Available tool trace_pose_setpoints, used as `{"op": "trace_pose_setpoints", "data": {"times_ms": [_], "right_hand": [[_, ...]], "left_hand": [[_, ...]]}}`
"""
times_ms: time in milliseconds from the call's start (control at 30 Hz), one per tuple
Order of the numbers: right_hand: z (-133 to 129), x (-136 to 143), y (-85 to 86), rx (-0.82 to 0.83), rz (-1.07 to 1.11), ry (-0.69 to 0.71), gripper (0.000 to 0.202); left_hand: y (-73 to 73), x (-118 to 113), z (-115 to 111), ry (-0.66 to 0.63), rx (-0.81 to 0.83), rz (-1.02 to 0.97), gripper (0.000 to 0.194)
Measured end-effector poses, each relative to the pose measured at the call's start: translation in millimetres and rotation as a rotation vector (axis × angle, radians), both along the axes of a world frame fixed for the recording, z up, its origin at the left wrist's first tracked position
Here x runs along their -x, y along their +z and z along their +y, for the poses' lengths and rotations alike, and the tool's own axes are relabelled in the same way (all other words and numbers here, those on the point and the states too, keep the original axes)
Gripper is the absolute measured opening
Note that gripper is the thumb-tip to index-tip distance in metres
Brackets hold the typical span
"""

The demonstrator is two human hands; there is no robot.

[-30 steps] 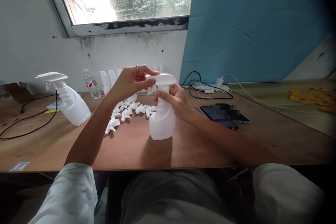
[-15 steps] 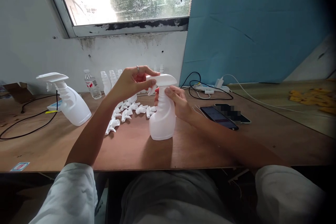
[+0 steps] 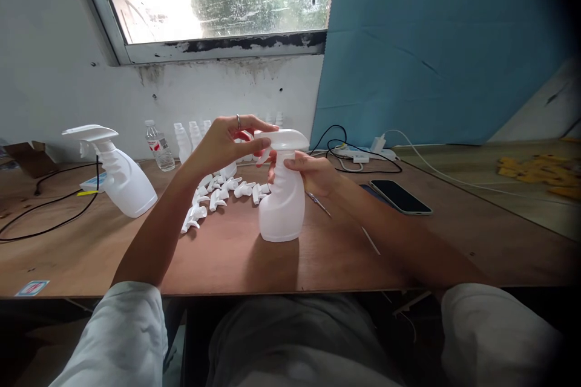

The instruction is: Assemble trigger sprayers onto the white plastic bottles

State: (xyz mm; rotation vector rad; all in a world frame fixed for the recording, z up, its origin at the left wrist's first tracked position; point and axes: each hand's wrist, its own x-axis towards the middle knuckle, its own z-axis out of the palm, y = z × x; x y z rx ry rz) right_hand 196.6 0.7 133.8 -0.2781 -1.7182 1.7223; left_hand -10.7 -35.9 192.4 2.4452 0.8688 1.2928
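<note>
Across the brown surface (image 3: 218,266), a translucent white spray bottle (image 3: 282,211) stands upright near the middle, in front of me; a second spray bottle (image 3: 129,184), with its own head on, stands well apart to the left; my left fingers (image 3: 252,147) pinch the front end of the white spray head (image 3: 290,138), thumb beneath the index finger, while my right fingers (image 3: 302,162) grasp the bottle's neck just below it; in the last half second my right wrist has risen and my right thumb has come to lie flatter across the neck, while the left pinch is unchanged; I take this as a fresh grip where head meets neck, the left side serving to steady the head; a dark phone (image 3: 402,196) lies beyond my right forearm; loose white trigger pieces (image 3: 218,196) lie scattered near my left forearm; a thin metal tool (image 3: 320,205), newly uncovered by the shift, lies beside the bottle.
</note>
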Motion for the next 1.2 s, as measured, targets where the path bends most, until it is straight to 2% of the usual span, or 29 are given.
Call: {"op": "trace_pose_setpoints", "data": {"times_ms": [200, 433, 567, 700, 800, 933, 1067, 1200], "right_hand": [[4.2, -3.6, 3.6, 0.025, -0.040, 0.090, 0.043], [-1.4, -1.7, -0.6, -0.104, -0.080, -0.012, 0.041], [-7.3, -1.6, 0.4, -0.127, -0.101, -0.007, 0.042], [-10.4, -0.5, 1.4, -0.150, -0.092, -0.045, 0.037], [-10.9, -0.4, 1.1, -0.149, -0.081, 0.005, 0.034], [-6.4, -0.9, -3.7, -0.206, -0.099, 0.022, 0.046], [3.9, -2.1, -18.5, -0.294, -0.157, -0.004, 0.054], [8.5, -8.6, -38.2, -0.340, -0.296, -0.042, 0.051]], "left_hand": [[0.8, 3.6, 4.1, -0.049, 0.099, 0.024, 0.033], [-1.1, 7.9, 13.1, -0.146, 0.225, 0.112, 0.052], [-0.2, 14.4, 17.0, -0.153, 0.230, 0.153, 0.044], [0.6, 13.6, 13.9, -0.082, 0.167, 0.108, 0.040], [0.8, 6.7, 6.7, -0.031, 0.131, 0.065, 0.033], [6.7, 7.3, -2.4, 0.069, 0.034, 0.026, 0.027], [22.0, 36.1, -12.2, 0.213, -0.092, -0.118, 0.020], [36.5, 91.3, -33.6, 0.438, -0.254, -0.264, 0.018]]}}
